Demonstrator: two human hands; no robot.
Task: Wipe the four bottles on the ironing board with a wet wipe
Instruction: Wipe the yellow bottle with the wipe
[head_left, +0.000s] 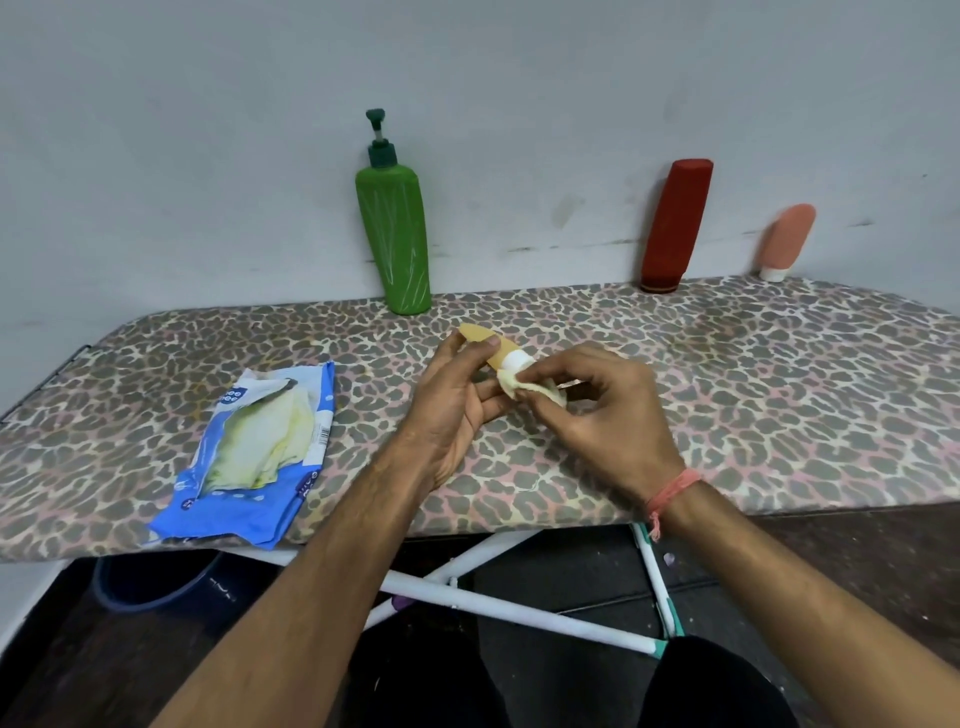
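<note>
Wipes pack (254, 457) left on board (753, 415) (three bottles behind).

We see a home's laundry corner. A leopard-print ironing board (727, 395) stands against a scuffed painted wall (208, 156). Toiletry bottles (395, 228) line it, above a blue bucket (156, 582).

A pale grey wall (208, 156), scuffed and marked with dark streaks, is seen rising behind the scene. Below it, white metal legs (498, 605) with teal end caps are shown crossed over a dark floor (857, 561). A dark blue bucket (156, 582) is partly visible to the left of the legs, its lower part cut off in shadow. A small purple scrap (669, 559) is pictured on the floor just right of the legs.
</note>
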